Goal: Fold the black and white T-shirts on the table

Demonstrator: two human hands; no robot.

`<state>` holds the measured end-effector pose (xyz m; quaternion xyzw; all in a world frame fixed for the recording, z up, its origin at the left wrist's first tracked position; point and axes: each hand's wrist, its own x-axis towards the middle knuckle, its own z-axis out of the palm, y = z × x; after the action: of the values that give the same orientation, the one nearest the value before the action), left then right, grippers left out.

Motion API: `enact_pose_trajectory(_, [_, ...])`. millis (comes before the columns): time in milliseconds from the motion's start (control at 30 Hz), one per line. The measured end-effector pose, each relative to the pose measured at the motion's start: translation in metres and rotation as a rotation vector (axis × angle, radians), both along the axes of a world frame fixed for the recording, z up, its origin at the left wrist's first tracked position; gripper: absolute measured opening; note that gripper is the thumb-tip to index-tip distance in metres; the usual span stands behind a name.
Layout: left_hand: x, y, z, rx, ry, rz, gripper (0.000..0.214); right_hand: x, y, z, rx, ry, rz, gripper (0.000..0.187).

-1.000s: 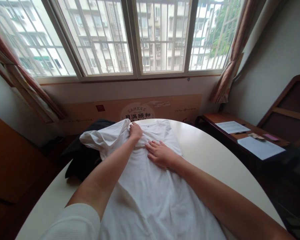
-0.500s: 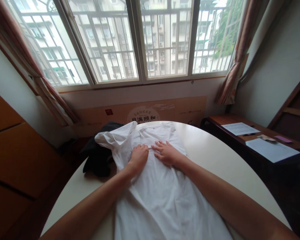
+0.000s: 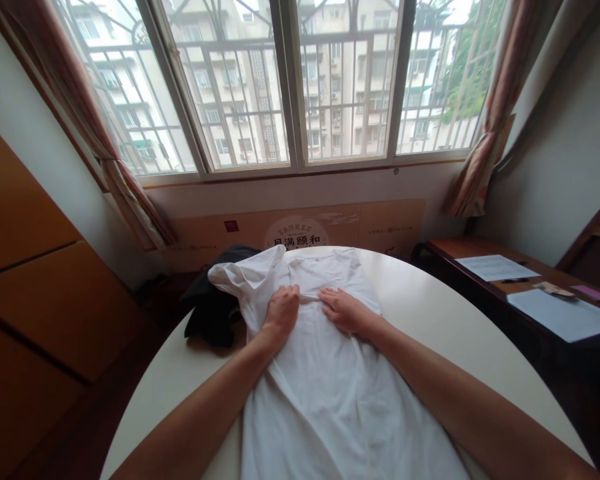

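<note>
A white T-shirt (image 3: 325, 393) lies lengthwise over the round table, its neckline at the far edge and one sleeve bunched at the far left. My left hand (image 3: 283, 310) is closed on the cloth of its upper part, fingers curled and fingertips hidden. Just to the right, my right hand (image 3: 346, 311) rests on the same shirt, palm down, its fingers stretched out and slightly bent towards the left hand. Between the two hands the fabric forms a small raised crease. The shirt's near end runs out of view at the bottom.
Dark clothing (image 3: 214, 317) is heaped on the left side of the white round table (image 3: 430, 310). A wooden side table (image 3: 447, 249) at right holds paper sheets (image 3: 565, 313) and a pen. A cabinet (image 3: 30, 307) stands left; a barred window (image 3: 350, 93) is ahead.
The view has shifted, so everything appears further right. My right hand's fingers have drawn closer together, and the crease between the hands stands up more. My left hand keeps its hold.
</note>
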<state>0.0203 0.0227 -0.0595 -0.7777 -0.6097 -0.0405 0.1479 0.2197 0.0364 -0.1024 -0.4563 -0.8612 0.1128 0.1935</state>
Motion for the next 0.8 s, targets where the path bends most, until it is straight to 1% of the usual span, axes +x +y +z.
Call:
enact_pose_trajectory(100, [0.004, -0.004, -0.002, -0.009, 0.015, 0.027, 0.031, -0.001, 0.000, 0.000, 0.013, 0.009, -0.014, 0.054])
enact_pose_trajectory(200, [0.008, 0.004, -0.001, 0.023, 0.006, 0.033, 0.030, -0.001, -0.001, 0.001, 0.020, 0.027, -0.029, 0.052])
enact_pose_trajectory(267, [0.010, 0.021, 0.004, 0.034, -0.002, -0.015, 0.031, -0.001, -0.001, 0.002, 0.026, 0.034, -0.034, 0.051])
enact_pose_trajectory(300, [0.011, 0.032, 0.007, 0.016, 0.003, -0.059, 0.033, -0.001, -0.002, 0.003, 0.031, 0.038, -0.034, 0.051])
enact_pose_trajectory(367, [0.013, 0.059, 0.013, -0.061, 0.029, -0.154, 0.038, -0.001, -0.002, 0.003, 0.037, 0.046, -0.033, 0.050])
enact_pose_trajectory(433, [0.013, 0.088, 0.016, -0.135, 0.053, -0.197, 0.043, -0.001, -0.001, 0.003, 0.037, 0.055, -0.029, 0.050])
enact_pose_trajectory(467, [0.012, 0.101, 0.016, -0.160, 0.058, -0.188, 0.045, 0.000, 0.000, 0.003, 0.035, 0.058, -0.026, 0.050])
enact_pose_trajectory(533, [0.012, 0.122, 0.013, -0.187, 0.054, -0.128, 0.050, 0.000, 0.001, 0.002, 0.032, 0.055, -0.022, 0.050])
enact_pose_trajectory(600, [0.012, 0.136, 0.007, -0.193, 0.046, -0.052, 0.059, 0.000, 0.002, 0.000, 0.032, 0.046, -0.024, 0.050])
enact_pose_trajectory(700, [0.017, 0.146, -0.001, -0.165, 0.036, 0.067, 0.075, 0.000, 0.004, -0.003, 0.030, 0.039, -0.022, 0.051])
enact_pose_trajectory(800, [0.023, 0.144, -0.003, -0.089, 0.040, 0.157, 0.079, 0.000, 0.005, -0.004, 0.020, 0.046, -0.016, 0.052])
